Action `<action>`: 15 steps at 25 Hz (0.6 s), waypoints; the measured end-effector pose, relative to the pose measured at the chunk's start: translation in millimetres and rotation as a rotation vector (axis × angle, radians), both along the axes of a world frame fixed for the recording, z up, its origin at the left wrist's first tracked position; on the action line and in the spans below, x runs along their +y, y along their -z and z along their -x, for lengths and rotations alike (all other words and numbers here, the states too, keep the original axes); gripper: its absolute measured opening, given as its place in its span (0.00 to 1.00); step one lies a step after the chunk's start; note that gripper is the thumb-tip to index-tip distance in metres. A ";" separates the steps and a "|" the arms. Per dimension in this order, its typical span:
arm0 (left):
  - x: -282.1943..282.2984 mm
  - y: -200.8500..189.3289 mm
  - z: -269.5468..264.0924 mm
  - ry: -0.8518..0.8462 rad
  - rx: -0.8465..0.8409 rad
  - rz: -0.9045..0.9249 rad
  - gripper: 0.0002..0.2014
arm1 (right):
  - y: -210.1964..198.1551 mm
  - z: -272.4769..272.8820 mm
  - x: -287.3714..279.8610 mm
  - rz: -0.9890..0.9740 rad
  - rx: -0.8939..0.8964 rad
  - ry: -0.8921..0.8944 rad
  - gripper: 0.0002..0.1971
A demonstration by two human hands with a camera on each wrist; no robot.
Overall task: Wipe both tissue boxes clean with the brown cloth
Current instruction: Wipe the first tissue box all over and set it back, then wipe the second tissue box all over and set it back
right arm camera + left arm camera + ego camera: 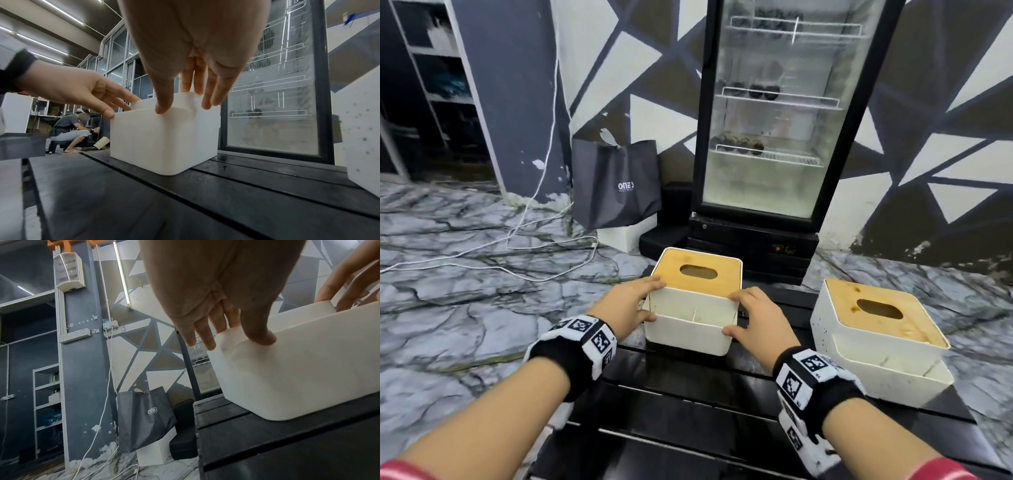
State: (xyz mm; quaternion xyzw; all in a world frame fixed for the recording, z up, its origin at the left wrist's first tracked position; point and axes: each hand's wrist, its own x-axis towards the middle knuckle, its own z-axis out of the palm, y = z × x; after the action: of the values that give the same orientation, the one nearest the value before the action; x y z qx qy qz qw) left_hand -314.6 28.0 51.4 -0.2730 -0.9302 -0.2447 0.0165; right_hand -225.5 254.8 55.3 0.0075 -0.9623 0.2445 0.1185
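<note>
A white tissue box (688,329) with a wooden lid (722,286) stands at the far middle of the black slatted table (688,411). My left hand (645,298) lies flat against its left side, fingers straight, thumb on the front compartment's corner. My right hand (739,313) presses the right side the same way. The wrist views show the left hand (226,331) and right hand (185,100) with straight fingers on the box (164,138). A second, speckled and stained tissue box (876,363) sits to the right. No brown cloth is in view.
A glass-door fridge (774,120) stands just behind the table. A dark shopping bag (616,185) and white cables (517,246) lie on the marble floor to the left. A person (69,126) sits on a stool far off.
</note>
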 end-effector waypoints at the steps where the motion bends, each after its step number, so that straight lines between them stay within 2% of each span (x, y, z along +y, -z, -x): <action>1: -0.4 -0.5 0.0 0.000 0.005 0.015 0.33 | 0.4 -0.5 -0.3 -0.004 0.001 0.001 0.26; 15: -1.8 -4.9 -16.0 -0.011 0.041 0.107 0.32 | 2.7 -14.8 -7.7 0.047 0.012 -0.009 0.26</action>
State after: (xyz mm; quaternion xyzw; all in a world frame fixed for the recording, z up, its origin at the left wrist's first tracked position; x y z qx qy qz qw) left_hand -298.6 26.1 56.2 -0.2731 -0.9430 -0.1889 0.0223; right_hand -210.7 247.1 52.6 0.0105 -0.9556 0.2676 0.1232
